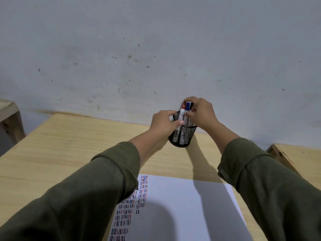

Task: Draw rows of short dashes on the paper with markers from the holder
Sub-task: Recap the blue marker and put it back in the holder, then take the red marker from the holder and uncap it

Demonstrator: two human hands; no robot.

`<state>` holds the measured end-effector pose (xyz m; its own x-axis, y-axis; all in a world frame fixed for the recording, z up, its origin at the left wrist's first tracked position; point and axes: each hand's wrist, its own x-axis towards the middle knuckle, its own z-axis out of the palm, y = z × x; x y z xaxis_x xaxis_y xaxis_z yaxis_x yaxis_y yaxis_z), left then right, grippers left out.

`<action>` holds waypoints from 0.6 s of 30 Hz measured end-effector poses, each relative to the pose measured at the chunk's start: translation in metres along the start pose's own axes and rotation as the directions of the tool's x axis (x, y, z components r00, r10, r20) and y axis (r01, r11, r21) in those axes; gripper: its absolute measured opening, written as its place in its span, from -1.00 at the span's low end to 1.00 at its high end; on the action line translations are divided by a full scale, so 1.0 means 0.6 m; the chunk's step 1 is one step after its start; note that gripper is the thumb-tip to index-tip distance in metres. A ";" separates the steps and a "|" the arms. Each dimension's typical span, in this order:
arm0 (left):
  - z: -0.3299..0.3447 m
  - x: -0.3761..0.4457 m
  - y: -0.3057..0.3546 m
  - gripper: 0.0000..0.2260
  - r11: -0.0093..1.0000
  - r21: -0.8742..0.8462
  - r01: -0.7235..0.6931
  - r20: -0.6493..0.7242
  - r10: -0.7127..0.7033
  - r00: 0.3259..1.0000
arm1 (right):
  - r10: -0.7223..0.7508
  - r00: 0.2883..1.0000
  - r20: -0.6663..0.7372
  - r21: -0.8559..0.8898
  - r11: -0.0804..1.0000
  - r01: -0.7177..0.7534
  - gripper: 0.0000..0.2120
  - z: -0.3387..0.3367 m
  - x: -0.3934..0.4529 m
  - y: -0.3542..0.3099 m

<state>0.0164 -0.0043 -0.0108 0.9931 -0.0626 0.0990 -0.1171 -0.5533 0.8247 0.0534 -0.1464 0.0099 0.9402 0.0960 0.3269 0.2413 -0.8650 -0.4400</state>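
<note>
A black mesh holder (181, 136) stands at the far edge of the wooden table, close to the wall. Markers stick up out of it: one with a red cap (183, 107), one with a blue cap (188, 106). My left hand (164, 124) grips the holder's rim from the left. My right hand (201, 113) reaches over the top, its fingers closed around the markers. Which marker it grips I cannot tell. A white paper (182, 206) lies near me, with rows of short red, blue and black dashes (132, 206) on its left part.
The light wooden table (69, 145) butts against a grey scuffed wall (156, 49). A wooden piece (8, 115) stands at the far left, another wooden edge (281, 155) at the right. My green sleeves cover part of the paper.
</note>
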 end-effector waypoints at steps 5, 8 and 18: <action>0.002 -0.001 -0.002 -0.53 1.000 -0.022 0.011 -0.025 -0.012 1.000 | 0.000 0.999 -0.032 0.233 0.972 0.008 -0.72 0.003 -0.018 -0.011; 0.006 -0.004 -0.007 -0.53 0.998 -0.053 0.021 -0.049 -0.024 0.999 | 0.047 0.999 -0.012 0.356 0.934 -0.040 -0.73 0.004 -0.030 -0.020; -0.048 -0.020 0.024 -0.65 0.996 -0.073 -0.055 -0.130 0.046 0.990 | 0.190 0.920 -0.343 0.615 0.786 0.067 -0.61 -0.078 -0.028 -0.076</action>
<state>0.0024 0.0121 0.0160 0.9779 0.0210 0.2082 -0.1718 -0.4871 0.8563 0.0153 -0.1318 0.0634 0.8282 -0.2446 0.5042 0.4007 -0.3705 -0.8380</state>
